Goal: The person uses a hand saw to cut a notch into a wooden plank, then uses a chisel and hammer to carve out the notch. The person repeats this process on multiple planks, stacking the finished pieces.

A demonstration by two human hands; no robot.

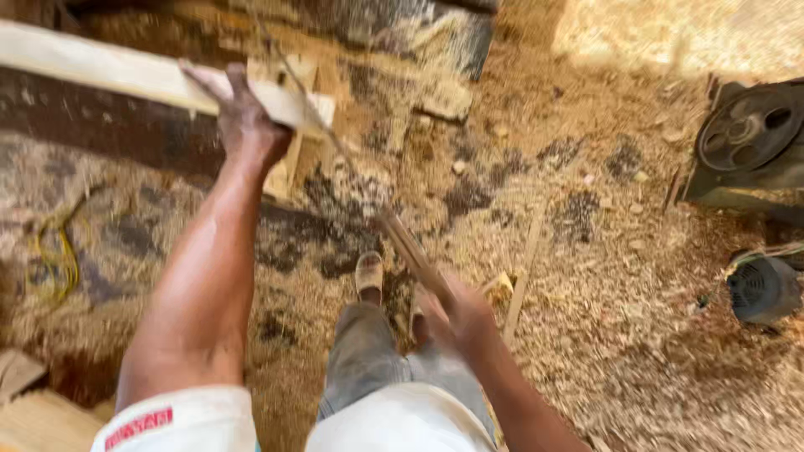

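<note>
Under me the floor [636,335] is buried in sawdust, with wood offcuts [521,276] scattered about, a yellow cord [63,259] at left, and a grey motor [762,289] sitting at right.

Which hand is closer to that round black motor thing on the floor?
The right hand, holding thin sticks, is nearer the motor. The left hand grips a plank far across.
</note>
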